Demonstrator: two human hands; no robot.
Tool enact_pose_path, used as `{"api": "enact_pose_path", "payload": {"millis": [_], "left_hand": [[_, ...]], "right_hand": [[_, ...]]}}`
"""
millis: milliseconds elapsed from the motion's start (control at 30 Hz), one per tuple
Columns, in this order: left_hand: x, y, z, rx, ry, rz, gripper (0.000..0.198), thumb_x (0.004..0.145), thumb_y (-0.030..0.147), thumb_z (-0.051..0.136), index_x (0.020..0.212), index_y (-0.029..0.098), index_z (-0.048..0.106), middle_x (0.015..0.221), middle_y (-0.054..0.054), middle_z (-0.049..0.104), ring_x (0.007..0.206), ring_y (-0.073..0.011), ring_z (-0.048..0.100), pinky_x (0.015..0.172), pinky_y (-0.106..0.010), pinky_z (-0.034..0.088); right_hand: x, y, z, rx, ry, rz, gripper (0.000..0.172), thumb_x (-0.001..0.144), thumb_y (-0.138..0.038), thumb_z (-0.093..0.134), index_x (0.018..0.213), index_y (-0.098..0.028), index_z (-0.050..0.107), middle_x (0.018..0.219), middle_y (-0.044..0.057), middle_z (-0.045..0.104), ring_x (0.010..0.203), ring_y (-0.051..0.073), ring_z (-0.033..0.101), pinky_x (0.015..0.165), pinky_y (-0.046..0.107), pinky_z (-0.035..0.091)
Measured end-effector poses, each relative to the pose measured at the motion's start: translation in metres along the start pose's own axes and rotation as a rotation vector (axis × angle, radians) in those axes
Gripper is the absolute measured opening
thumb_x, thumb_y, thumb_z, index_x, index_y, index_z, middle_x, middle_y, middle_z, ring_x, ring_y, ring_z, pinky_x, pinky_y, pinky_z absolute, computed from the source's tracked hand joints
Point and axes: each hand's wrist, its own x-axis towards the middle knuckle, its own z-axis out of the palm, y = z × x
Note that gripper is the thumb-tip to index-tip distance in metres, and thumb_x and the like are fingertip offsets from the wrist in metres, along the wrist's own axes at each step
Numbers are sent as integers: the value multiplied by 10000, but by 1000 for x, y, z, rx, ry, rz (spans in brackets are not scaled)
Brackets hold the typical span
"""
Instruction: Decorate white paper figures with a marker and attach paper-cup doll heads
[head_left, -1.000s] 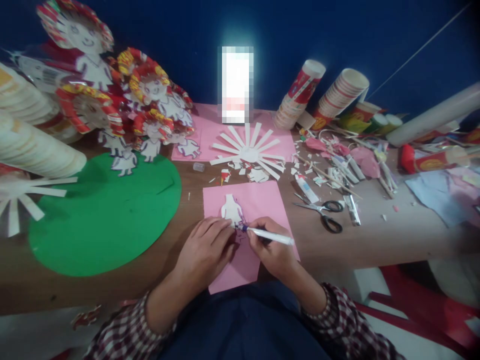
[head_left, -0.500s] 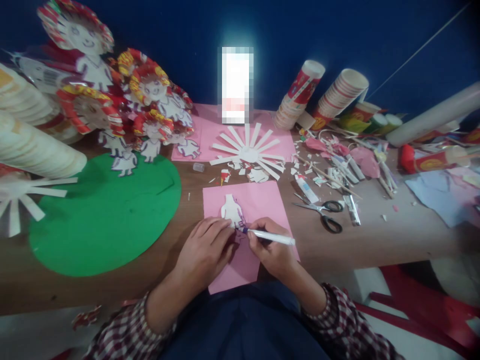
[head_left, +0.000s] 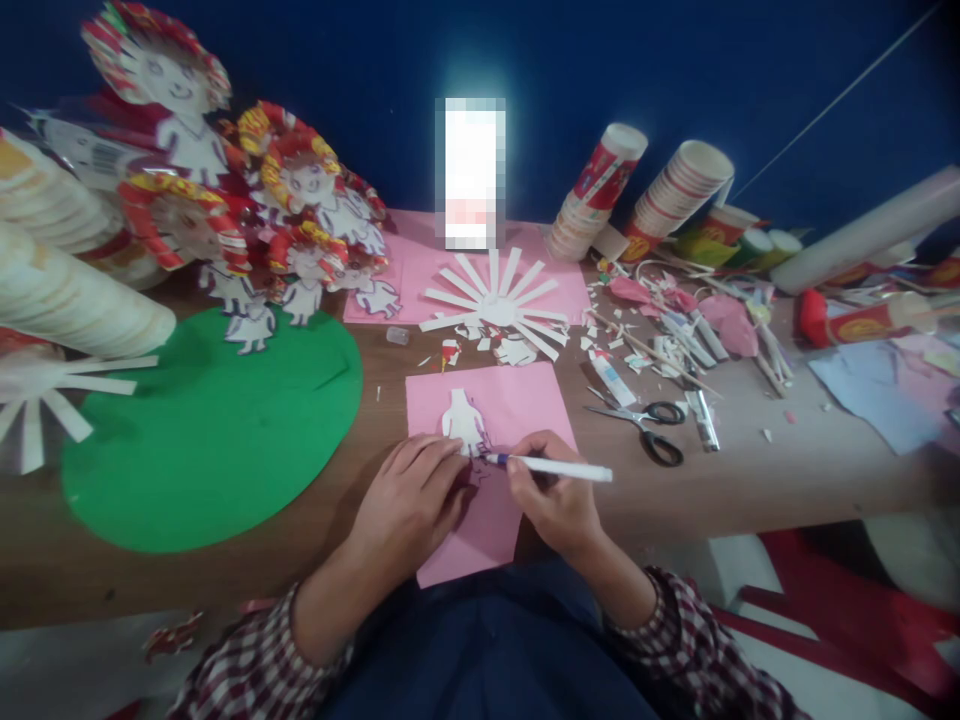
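A small white paper body cut-out (head_left: 464,420) lies on a pink sheet of paper (head_left: 517,395), with dark purple lines along its right side and below it. My left hand (head_left: 412,490) rests flat over the sheet, fingers stretched out and fingertips pressing the lower left of the cut-out. In my right hand (head_left: 559,500), closed in a pinch, is a white marker (head_left: 566,467). Its dark purple tip touches or nearly touches the cut-out's lower right edge; I cannot tell which.
Left of the sheet lies a green oval (head_left: 217,440), with paper dolls (head_left: 300,185) behind it. Scissors (head_left: 649,430) and a glue tube (head_left: 613,378) are on the right. Farther back are a fringed white paper piece (head_left: 499,305), a bright pixelated screen (head_left: 471,165) and stacked paper cups (head_left: 679,195).
My right hand has shifted slightly to the right, and the marker leans further right and lies flatter. My left hand and the cut-out stay in place.
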Motion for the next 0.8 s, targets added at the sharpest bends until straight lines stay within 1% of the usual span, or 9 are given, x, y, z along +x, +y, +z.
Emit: {"api": "enact_pose_path", "payload": {"millis": [133, 233, 333, 433, 533, 633, 700, 767, 800], "left_hand": [[-1, -1, 0, -2, -26, -11, 220, 875, 196, 566, 1088, 143, 587, 1155, -120, 620, 1074, -279, 540, 964, -472, 470], [-1, -1, 1, -1, -44, -22, 236, 877, 184, 556, 1107, 141, 580, 1180, -131, 606, 1074, -279, 544, 960, -481, 468], [0, 0, 0, -22, -8, 1, 249, 893, 181, 540, 1135, 129, 569, 1156, -136, 617, 1077, -268, 549, 958, -470, 466], [-1, 3, -9, -83, 62, 12, 196, 899, 188, 552, 1088, 154, 591, 1138, -117, 624, 1090, -250, 549, 967, -439, 453], [1, 2, -23, -151, 93, -9, 174, 901, 204, 560, 1066, 181, 608, 1133, -97, 623, 1096, -228, 554, 960, -396, 444], [13, -8, -34, -137, 106, -72, 175, 916, 245, 533, 1050, 179, 624, 1106, -89, 634, 1070, -219, 570, 941, -370, 443], [27, -19, -33, -137, 94, -140, 195, 927, 283, 503, 1015, 166, 631, 1029, -81, 651, 996, -209, 596, 891, -346, 461], [45, -31, -28, -135, 1, -245, 209, 926, 302, 485, 961, 171, 644, 943, -56, 651, 862, -179, 615, 787, -300, 479], [54, -36, -24, -124, -19, -258, 212, 913, 314, 499, 947, 169, 651, 903, -50, 648, 801, -173, 613, 736, -291, 477]], "right_hand": [[-1, 8, -5, 225, 31, 59, 55, 850, -243, 579, 842, -195, 553, 618, -41, 514, 477, 86, 451, 428, 189, 367], [0, 13, -5, 296, 20, 88, 109, 881, -298, 568, 920, -197, 583, 645, -29, 540, 492, 93, 467, 439, 200, 387], [2, 13, -4, 337, 18, 113, 149, 880, -341, 579, 882, -192, 589, 606, -34, 538, 464, 88, 452, 422, 198, 383], [4, 9, -4, 377, 9, 122, 195, 862, -378, 609, 891, -188, 573, 564, -50, 517, 429, 81, 435, 401, 196, 373], [4, 8, -5, 411, -28, 128, 250, 823, -401, 661, 928, -196, 563, 564, -56, 525, 421, 79, 444, 401, 198, 382], [3, 9, -5, 427, -26, 131, 268, 810, -410, 675, 939, -203, 565, 541, -67, 510, 403, 75, 437, 388, 191, 368], [4, 10, -4, 427, -2, 134, 261, 810, -415, 672, 920, -201, 570, 520, -71, 500, 388, 73, 422, 372, 187, 351], [5, 11, -2, 432, 35, 132, 256, 802, -419, 678, 880, -196, 579, 547, -53, 538, 404, 73, 433, 376, 186, 352], [5, 12, -2, 441, 58, 127, 254, 800, -420, 680, 858, -193, 581, 574, -39, 564, 422, 73, 448, 389, 187, 362]]}}
